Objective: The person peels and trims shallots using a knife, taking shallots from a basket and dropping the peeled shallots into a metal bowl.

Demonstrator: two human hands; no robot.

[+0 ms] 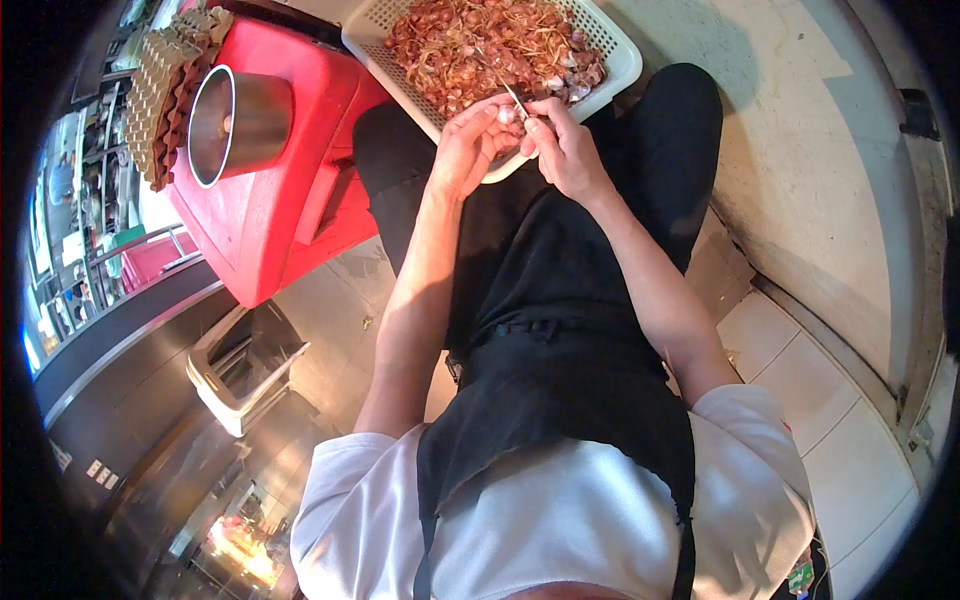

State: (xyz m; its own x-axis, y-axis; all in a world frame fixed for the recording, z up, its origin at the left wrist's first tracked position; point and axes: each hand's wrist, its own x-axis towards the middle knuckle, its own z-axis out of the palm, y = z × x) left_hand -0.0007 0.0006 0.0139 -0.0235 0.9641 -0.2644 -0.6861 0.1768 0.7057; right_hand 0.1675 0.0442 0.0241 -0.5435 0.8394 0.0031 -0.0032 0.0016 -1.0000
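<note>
My left hand (468,148) is closed, its fingertips pinching a small pinkish-white shallot (507,116). My right hand (566,152) grips a small knife (514,98), whose thin blade points up and away beside the shallot. Both hands meet over the near edge of a pale perforated plastic basket (622,62) between my knees. Reddish-brown shallots (470,45), with dry skins and stringy bits, fill the basket. Several paler pieces lie at its right side. The knife's handle is mostly hidden inside my right hand.
To the left, a steel pot (262,122) stands on a red plastic box (330,95), beside stacked cardboard egg trays (160,95). A pale bin-like container (235,385) is on the floor at the lower left. A pale wall or panel (800,130) rises close on the right.
</note>
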